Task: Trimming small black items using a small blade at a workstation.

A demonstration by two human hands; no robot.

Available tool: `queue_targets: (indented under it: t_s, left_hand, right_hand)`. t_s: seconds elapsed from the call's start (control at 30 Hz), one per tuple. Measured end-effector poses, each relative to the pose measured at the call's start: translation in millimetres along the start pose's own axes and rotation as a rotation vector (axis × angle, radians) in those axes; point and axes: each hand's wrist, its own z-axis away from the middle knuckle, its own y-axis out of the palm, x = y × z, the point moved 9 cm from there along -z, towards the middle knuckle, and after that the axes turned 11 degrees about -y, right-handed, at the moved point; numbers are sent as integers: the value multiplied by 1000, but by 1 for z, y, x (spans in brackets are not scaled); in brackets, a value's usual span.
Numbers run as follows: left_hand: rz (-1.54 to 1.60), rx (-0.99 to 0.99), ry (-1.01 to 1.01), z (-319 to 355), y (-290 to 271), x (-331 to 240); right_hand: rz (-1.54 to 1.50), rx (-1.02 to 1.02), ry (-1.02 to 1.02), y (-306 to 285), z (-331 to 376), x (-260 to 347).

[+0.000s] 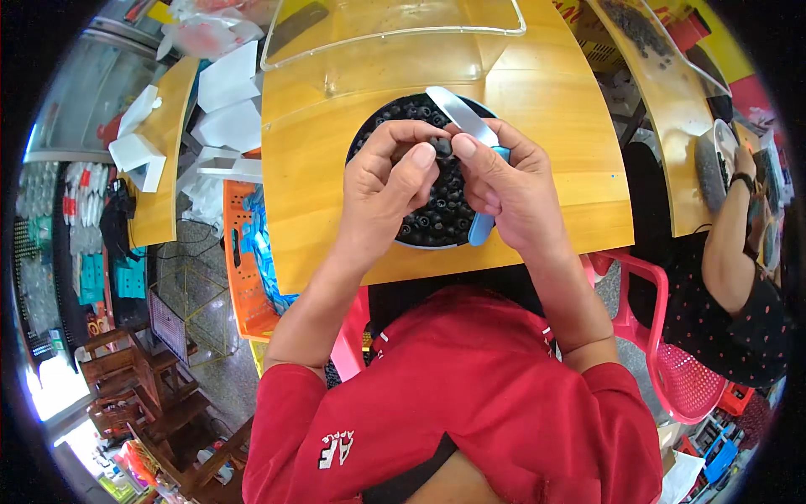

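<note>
left hand (pixel 388 172) and right hand (pixel 519 181) pinch a small dark piece (pixel 441 147) above a bowl (pixel 430 246).
thumbs and forefingers close around it; the right hand also holds a blue-handled knife (pixel 460 113); similar pieces (pixel 441 206) fill the bowl.

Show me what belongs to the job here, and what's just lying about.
Probably in use: left hand, right hand, dark round piece, bowl of similar pieces, blue-handled blade.

Probably lying about: orange crate, white boxes, wooden furniture.
</note>
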Motion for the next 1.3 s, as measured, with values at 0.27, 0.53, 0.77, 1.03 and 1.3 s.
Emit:
queue_targets:
  t_s: [0.27,0.53,0.77,1.03,1.3]
  left_hand:
    - [-609,-75,311,7,9,-18]
    - [-332,31,104,0,7,-4]
    - [-276,29,10,1,4,0]
    - [-106,60,42,-3,0,8]
    - [-40,133,95,-2,2,5]
  right_hand:
    - [72,8,-36,-4,-3,6]
    - [164,3,-55,-3,-2,9]
    - [276,31,-94,-8,-6,17]
    - [170,91,-78,-3,-9,14]
    - [124,141,1,4,-9,12]
